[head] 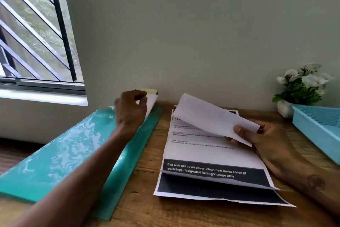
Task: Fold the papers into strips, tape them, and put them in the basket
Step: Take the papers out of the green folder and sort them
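We saw the folded paper strip [211, 116] raised at a slant above the stack of printed papers [211, 162], which lay flat near the middle of the wooden desk [139, 199]. The top sheet of that stack bore a black band with white lettering, and its near edge curled up off the sheet below. To the right, at the desk's edge, stood the light-blue basket [318, 125], well apart from the strip, and behind it a small white pot of white flowers [301, 86] against the pale wall [184, 33]. A teal plastic folder [64, 153] lay along the desk's left side, under a barred window [33, 29]. Our right hand [265, 142] pinched the strip's near end, thumb on top and fingers curled beneath. Our left hand [131, 110] reached to the folder's far end, its fingers curled round a small white object [151, 100] with a yellow edge; what that object was we could not tell.
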